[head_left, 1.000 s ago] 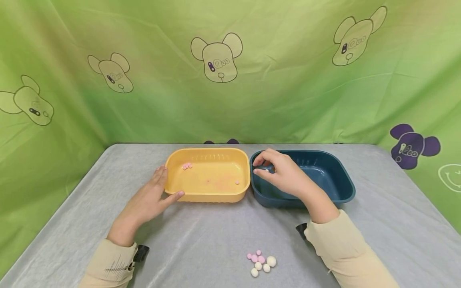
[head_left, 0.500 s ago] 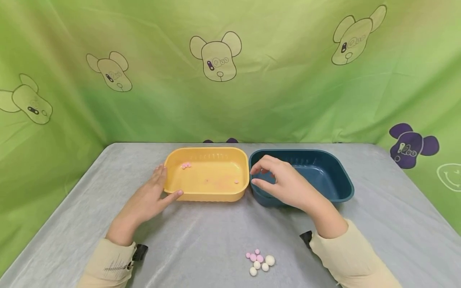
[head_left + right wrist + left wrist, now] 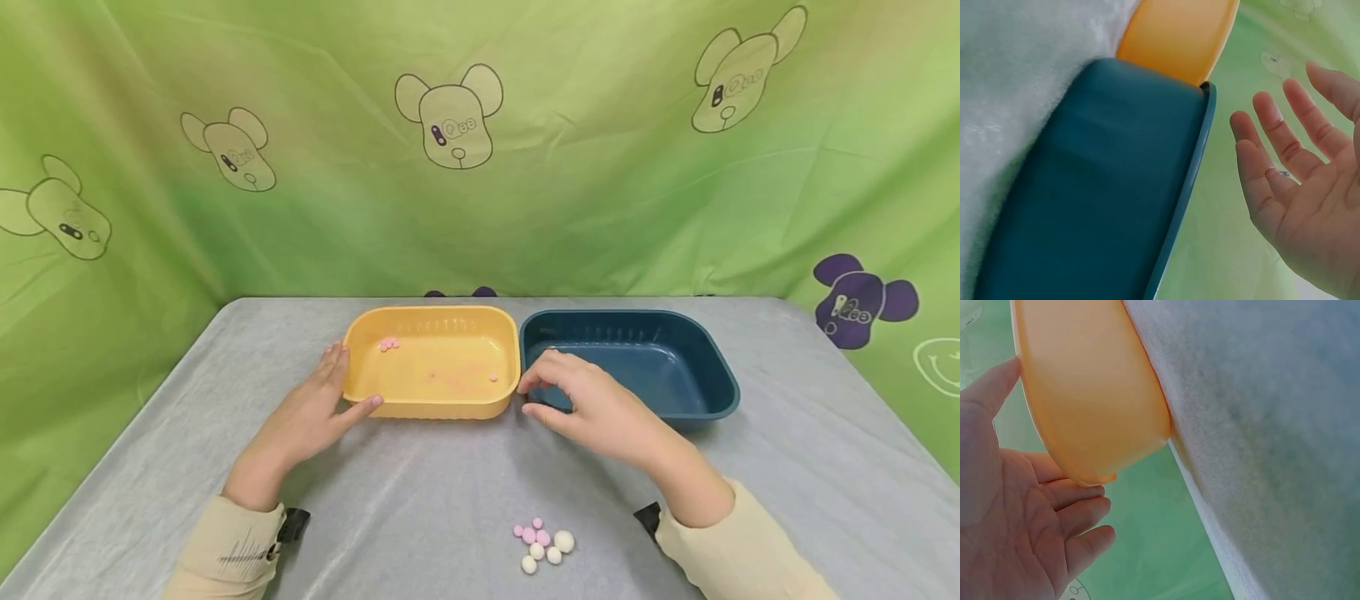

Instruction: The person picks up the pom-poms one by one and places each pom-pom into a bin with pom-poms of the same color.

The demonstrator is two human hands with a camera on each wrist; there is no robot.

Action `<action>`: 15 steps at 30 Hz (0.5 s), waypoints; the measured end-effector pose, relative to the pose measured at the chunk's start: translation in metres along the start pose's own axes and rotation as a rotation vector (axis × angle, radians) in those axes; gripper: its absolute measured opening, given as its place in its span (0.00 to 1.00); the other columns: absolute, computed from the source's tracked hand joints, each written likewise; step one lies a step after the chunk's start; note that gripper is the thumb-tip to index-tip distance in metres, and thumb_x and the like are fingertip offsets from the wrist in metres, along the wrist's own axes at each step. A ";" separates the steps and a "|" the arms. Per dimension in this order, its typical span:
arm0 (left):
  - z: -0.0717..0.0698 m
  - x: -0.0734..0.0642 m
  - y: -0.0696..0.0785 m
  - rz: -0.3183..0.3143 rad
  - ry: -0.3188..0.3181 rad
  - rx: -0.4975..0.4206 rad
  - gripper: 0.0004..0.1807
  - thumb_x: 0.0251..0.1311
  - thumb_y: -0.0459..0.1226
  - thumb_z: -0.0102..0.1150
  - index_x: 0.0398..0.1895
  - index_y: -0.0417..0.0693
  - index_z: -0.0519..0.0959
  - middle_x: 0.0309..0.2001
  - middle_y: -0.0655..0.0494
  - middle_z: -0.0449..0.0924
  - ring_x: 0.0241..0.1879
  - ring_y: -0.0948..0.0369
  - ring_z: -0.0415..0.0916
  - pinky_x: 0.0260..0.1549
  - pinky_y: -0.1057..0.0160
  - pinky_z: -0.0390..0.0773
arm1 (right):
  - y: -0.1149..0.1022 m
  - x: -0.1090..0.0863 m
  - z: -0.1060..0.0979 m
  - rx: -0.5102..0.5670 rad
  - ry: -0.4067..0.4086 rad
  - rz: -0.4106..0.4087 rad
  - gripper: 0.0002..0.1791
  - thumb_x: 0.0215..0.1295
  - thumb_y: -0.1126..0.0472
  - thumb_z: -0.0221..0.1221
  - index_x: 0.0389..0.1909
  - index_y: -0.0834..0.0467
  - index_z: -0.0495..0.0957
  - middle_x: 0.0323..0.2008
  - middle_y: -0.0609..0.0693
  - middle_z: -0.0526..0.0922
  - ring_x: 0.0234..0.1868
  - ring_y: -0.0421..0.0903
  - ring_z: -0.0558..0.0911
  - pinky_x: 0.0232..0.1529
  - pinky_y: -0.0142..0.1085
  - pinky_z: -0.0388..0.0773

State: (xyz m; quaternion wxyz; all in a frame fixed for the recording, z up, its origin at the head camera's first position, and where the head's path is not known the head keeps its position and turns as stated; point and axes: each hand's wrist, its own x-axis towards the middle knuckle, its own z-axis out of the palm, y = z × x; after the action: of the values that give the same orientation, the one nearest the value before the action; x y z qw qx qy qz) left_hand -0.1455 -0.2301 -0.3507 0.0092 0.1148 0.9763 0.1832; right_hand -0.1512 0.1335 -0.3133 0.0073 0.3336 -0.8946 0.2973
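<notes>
My left hand (image 3: 311,417) rests against the left end of a yellow tub (image 3: 435,410), its thumb on the front rim and its fingers along the side. In the left wrist view the thumb and fingertips touch the tub's edge without curling round it. My right hand (image 3: 600,408) hovers over the front left part of a dark blue tub (image 3: 675,367), fingers loosely bent and nothing between them. The right wrist view has that hand (image 3: 1310,181) apart from the blue wall. Small pink balls (image 3: 389,343) lie in the yellow tub's back left corner, and another pink ball (image 3: 493,378) lies near its right end.
Near the front of the grey cloth-covered table (image 3: 405,500) lies a cluster of pink balls (image 3: 529,535) and white balls (image 3: 563,542) of differing sizes. The two tubs stand side by side. A green patterned curtain (image 3: 480,225) hangs behind the table.
My right hand has drawn back toward me, from over the blue tub to its front rim. A small white ball seen beneath its fingers a second ago is no longer visible. My left hand stays put.
</notes>
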 end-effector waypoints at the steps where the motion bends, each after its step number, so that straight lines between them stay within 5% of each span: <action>1: 0.000 0.000 0.000 0.000 0.001 0.000 0.54 0.69 0.64 0.46 0.76 0.28 0.44 0.79 0.35 0.38 0.78 0.39 0.41 0.75 0.41 0.50 | 0.000 -0.001 0.001 -0.008 -0.001 -0.002 0.07 0.65 0.58 0.65 0.43 0.48 0.80 0.41 0.42 0.80 0.48 0.43 0.78 0.51 0.43 0.78; 15: 0.000 0.000 0.000 0.004 0.003 0.007 0.54 0.69 0.63 0.46 0.76 0.27 0.44 0.78 0.34 0.38 0.78 0.39 0.41 0.76 0.41 0.49 | -0.007 -0.019 0.009 -0.086 -0.040 -0.022 0.06 0.67 0.56 0.63 0.43 0.45 0.80 0.43 0.36 0.79 0.45 0.37 0.75 0.45 0.36 0.77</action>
State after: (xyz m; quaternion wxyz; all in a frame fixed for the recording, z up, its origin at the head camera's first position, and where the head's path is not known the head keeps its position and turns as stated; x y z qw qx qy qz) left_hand -0.1455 -0.2299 -0.3508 0.0071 0.1165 0.9767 0.1801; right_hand -0.1310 0.1355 -0.3210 0.0069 0.3487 -0.9027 0.2519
